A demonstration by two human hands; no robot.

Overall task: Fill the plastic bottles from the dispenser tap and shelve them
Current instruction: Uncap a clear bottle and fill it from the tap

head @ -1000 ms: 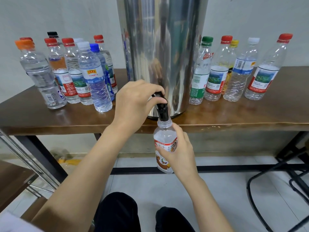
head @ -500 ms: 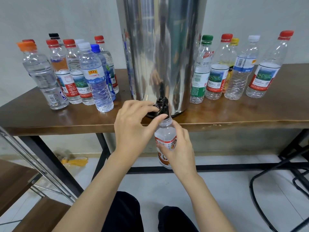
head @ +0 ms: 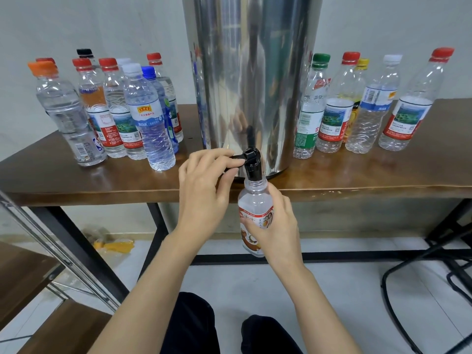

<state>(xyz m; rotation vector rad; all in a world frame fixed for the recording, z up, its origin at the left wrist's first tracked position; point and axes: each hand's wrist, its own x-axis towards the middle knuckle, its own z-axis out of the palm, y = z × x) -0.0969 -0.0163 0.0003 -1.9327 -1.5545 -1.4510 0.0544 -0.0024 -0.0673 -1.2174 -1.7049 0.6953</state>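
Stainless-steel cylindrical dispenser stands upright on the brown wooden table, with its black plastic tap overhanging the table's front edge. The left hand pinches the tap's black lever between thumb and forefinger. The right hand is wrapped round the small clear plastic bottle with the red-and-white label, gripping it at label height. That bottle is uncapped, upright and below table level, its neck directly under the spout and touching or almost touching it. The water level inside cannot be read, and no stream is visible.

Capped clear bottles stand on the table in two groups: one cluster left of the dispenser and one row right of it.

Step in hand, as judged: filling at the tap.

Possible faults and causes:
1. Overflow. Cause: the lever is held open after the bottle is full. The right hand covers much of the body, so the level is hard to monitor.
2. Spillage below the table edge. Cause: the neck drifts off the spout axis, or the bottle is lowered before the lever is closed.
3. Squeeze-out. Cause: a firm grip on a thin wall, which forces water out of a full, uncapped bottle.
4. Slip. Cause: a wet label under the fingers.
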